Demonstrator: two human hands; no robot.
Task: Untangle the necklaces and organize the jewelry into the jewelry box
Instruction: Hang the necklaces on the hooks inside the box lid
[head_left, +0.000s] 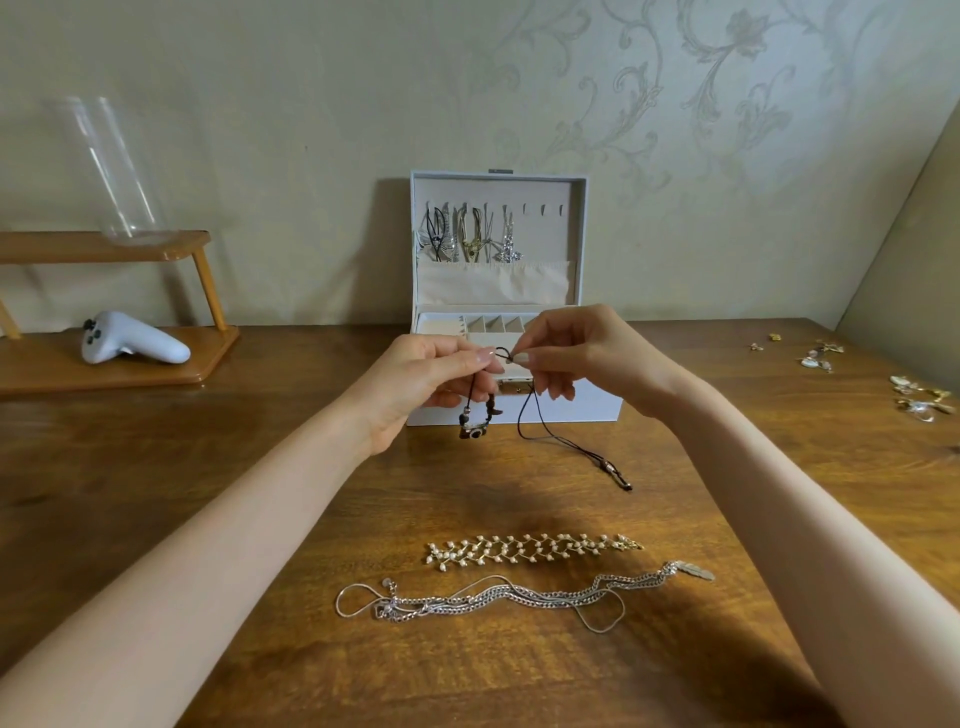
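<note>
A white jewelry box (582, 405) stands open at the back of the table, with several necklaces hanging on hooks inside its lid (579, 234). In front of it, my left hand (426, 379) and my right hand (566, 348) both pinch a black cord necklace (535, 415) near a knot. Its pendant (474, 430) dangles below my left hand, and a loose end with a clasp (615, 470) trails onto the table. Nearer to me lie a pearl bead necklace (530, 548) and a tangle of silver chains (498, 597).
Small earrings and charms (914, 395) are scattered at the table's right edge. At the left, a wooden shelf (119, 364) carries a white controller (130, 340) and a clear glass vase (111, 171) on its top board. A wall runs behind the table.
</note>
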